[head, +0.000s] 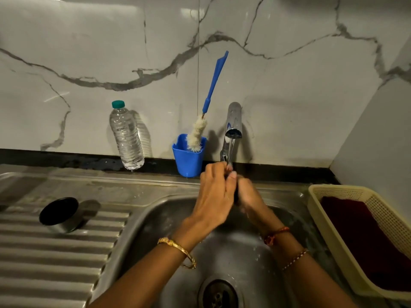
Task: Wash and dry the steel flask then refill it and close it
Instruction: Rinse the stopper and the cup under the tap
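Note:
Both of my hands meet over the sink basin point(169, 218), just under the tap point(233, 121). Between the palms shows a narrow dark strip of the flask point(236, 196); the rest of it is hidden. My left hand point(213, 192) wraps round it from the left, with fingertips up near the tap's stream. From the right, my right hand point(250, 197) grips it. Water runs from the spout onto the hands. The flask's cap point(59, 213), black on top with a steel rim, lies on the ribbed drainboard at the left.
A clear water bottle point(126, 136) with a green cap stands against the marble wall. Beside the tap, a blue cup point(189, 160) holds a blue-handled bottle brush point(206, 103). A cream basket point(320, 216) with a dark red cloth point(364, 238) sits right of the sink. The drain point(219, 294) lies below my arms.

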Demonstrator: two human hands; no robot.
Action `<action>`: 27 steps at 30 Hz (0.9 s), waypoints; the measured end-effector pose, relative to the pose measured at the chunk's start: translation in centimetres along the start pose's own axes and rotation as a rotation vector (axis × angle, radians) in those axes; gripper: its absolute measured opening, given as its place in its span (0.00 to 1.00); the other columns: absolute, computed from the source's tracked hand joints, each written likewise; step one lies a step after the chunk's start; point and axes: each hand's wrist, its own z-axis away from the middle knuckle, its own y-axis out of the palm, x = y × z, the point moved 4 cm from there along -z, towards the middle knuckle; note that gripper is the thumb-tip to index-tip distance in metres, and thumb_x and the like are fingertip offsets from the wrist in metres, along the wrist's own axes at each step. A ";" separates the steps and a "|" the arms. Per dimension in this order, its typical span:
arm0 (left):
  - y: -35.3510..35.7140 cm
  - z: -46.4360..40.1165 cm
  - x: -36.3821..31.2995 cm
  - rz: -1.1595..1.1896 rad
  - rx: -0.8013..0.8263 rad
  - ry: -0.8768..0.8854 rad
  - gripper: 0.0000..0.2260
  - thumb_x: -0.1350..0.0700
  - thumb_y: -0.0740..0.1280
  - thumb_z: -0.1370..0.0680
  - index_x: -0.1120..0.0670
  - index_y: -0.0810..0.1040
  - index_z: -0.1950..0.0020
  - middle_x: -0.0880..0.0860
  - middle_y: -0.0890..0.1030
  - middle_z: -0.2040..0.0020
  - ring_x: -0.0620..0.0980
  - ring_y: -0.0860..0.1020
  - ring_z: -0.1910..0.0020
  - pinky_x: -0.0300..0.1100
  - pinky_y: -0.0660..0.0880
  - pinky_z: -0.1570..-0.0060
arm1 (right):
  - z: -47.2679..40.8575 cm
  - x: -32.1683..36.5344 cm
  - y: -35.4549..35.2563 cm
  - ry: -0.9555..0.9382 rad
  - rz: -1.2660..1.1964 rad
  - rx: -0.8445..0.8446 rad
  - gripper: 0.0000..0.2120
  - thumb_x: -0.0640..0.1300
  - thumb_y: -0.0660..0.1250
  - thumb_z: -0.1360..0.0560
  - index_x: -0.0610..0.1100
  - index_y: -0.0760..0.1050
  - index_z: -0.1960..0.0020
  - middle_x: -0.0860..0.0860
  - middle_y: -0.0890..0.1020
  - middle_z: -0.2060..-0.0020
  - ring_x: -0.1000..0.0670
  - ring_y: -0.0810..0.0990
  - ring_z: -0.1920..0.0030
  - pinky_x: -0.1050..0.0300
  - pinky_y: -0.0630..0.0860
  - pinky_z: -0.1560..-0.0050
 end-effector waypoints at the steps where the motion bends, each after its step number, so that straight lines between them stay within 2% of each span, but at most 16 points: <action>1: 0.2 0.4 -0.3 -0.084 -0.012 0.119 0.15 0.47 0.52 0.20 0.55 0.69 0.42 0.48 0.66 0.47 0.46 0.67 0.48 0.32 0.67 0.52 | 0.3 0.2 -0.1 0.100 -0.155 0.067 0.17 0.43 0.50 0.19 0.39 0.71 0.62 0.41 0.77 0.65 0.52 0.78 0.68 0.61 0.76 0.65; 2: 0.3 0.6 -0.4 -0.103 -0.022 0.195 0.19 0.44 0.51 0.22 0.56 0.69 0.41 0.47 0.64 0.46 0.44 0.66 0.48 0.29 0.65 0.53 | 0.3 0.3 -0.4 0.164 -0.192 0.098 0.17 0.44 0.50 0.19 0.41 0.68 0.64 0.45 0.73 0.70 0.55 0.75 0.76 0.64 0.71 0.75; 3: 0.2 0.7 -0.4 -0.078 -0.032 0.230 0.21 0.43 0.49 0.23 0.57 0.69 0.41 0.47 0.64 0.46 0.43 0.67 0.49 0.28 0.65 0.53 | 0.0 0.4 -0.7 0.197 -0.132 0.076 0.17 0.46 0.50 0.19 0.42 0.67 0.64 0.47 0.70 0.72 0.55 0.71 0.79 0.65 0.66 0.79; 5: -0.1 0.7 0.2 0.007 -0.069 0.233 0.19 0.44 0.49 0.24 0.56 0.69 0.44 0.48 0.66 0.48 0.40 0.68 0.52 0.28 0.67 0.54 | -0.1 0.5 -1.2 0.147 0.042 -0.027 0.17 0.48 0.51 0.20 0.43 0.68 0.64 0.46 0.72 0.71 0.52 0.71 0.73 0.60 0.68 0.72; 7: -0.4 0.4 0.2 0.124 -0.146 0.136 0.14 0.46 0.50 0.22 0.55 0.67 0.48 0.49 0.69 0.55 0.37 0.70 0.58 0.27 0.68 0.59 | 0.1 0.8 -1.0 -0.010 0.158 -0.154 0.19 0.49 0.52 0.21 0.44 0.70 0.67 0.47 0.73 0.71 0.50 0.71 0.70 0.56 0.69 0.65; 9: -0.4 -0.3 0.0 0.324 -0.170 -0.119 0.13 0.50 0.51 0.18 0.57 0.68 0.51 0.50 0.71 0.59 0.37 0.72 0.62 0.27 0.70 0.64 | 0.5 1.1 -1.1 -0.239 0.374 -0.333 0.22 0.49 0.52 0.20 0.44 0.68 0.72 0.50 0.69 0.76 0.52 0.67 0.74 0.60 0.63 0.71; 11: 0.0 -1.0 0.4 0.540 -0.117 -0.421 0.15 0.50 0.49 0.17 0.56 0.71 0.53 0.52 0.75 0.62 0.42 0.74 0.64 0.31 0.72 0.69 | 1.8 2.7 -1.3 -0.506 0.567 -0.493 0.24 0.50 0.51 0.21 0.43 0.70 0.71 0.51 0.70 0.77 0.53 0.69 0.76 0.63 0.60 0.74; 13: 0.4 -1.4 0.8 0.762 -0.038 -0.672 0.17 0.49 0.49 0.18 0.55 0.72 0.57 0.52 0.77 0.68 0.46 0.76 0.70 0.36 0.72 0.76 | 2.5 3.7 -1.1 -0.745 0.667 -0.579 0.23 0.50 0.50 0.23 0.40 0.77 0.65 0.47 0.77 0.72 0.49 0.75 0.71 0.64 0.65 0.70; 15: 0.6 -1.3 1.0 0.901 -0.002 -0.813 0.16 0.50 0.53 0.18 0.55 0.73 0.60 0.51 0.78 0.75 0.46 0.76 0.75 0.37 0.72 0.78 | 3.1 3.9 -0.1 -0.880 0.672 -0.548 0.19 0.47 0.53 0.24 0.38 0.80 0.54 0.42 0.81 0.59 0.46 0.79 0.60 0.58 0.72 0.62; 17: 0.5 -0.9 1.3 0.975 0.030 -0.900 0.16 0.51 0.55 0.19 0.56 0.73 0.63 0.50 0.77 0.78 0.46 0.76 0.76 0.39 0.73 0.76 | 3.5 3.5 0.9 -0.944 0.657 -0.408 0.19 0.47 0.54 0.24 0.39 0.78 0.44 0.42 0.80 0.47 0.46 0.78 0.50 0.57 0.70 0.54; 20: 0.0 -0.4 2.0 0.819 0.128 -0.974 0.18 0.49 0.55 0.20 0.58 0.71 0.64 0.50 0.73 0.81 0.46 0.73 0.82 0.33 0.70 0.82 | 3.3 2.5 0.7 -1.036 0.795 -0.211 0.22 0.51 0.51 0.23 0.41 0.74 0.39 0.45 0.79 0.42 0.47 0.77 0.46 0.54 0.72 0.52; 22: -0.1 -0.3 2.1 0.692 0.172 -0.978 0.19 0.49 0.51 0.19 0.59 0.70 0.63 0.51 0.72 0.82 0.46 0.71 0.85 0.31 0.64 0.86 | 2.8 2.3 -0.1 -1.081 0.887 -0.172 0.25 0.55 0.48 0.21 0.40 0.73 0.37 0.44 0.79 0.41 0.47 0.77 0.43 0.52 0.74 0.47; 24: -0.2 -0.5 2.2 0.677 0.157 -0.967 0.19 0.49 0.52 0.19 0.59 0.70 0.64 0.51 0.72 0.82 0.46 0.71 0.86 0.30 0.63 0.87 | 2.6 2.0 0.0 -1.120 0.903 -0.123 0.28 0.56 0.42 0.20 0.39 0.66 0.32 0.43 0.74 0.36 0.49 0.71 0.36 0.52 0.69 0.38; 27: -0.9 -0.8 2.4 0.861 0.052 -1.017 0.18 0.50 0.58 0.20 0.57 0.70 0.68 0.49 0.72 0.82 0.44 0.70 0.85 0.30 0.65 0.85 | 3.4 1.0 1.3 -1.260 0.937 0.030 0.24 0.52 0.41 0.19 0.42 0.51 0.27 0.43 0.60 0.28 0.51 0.51 0.26 0.54 0.50 0.26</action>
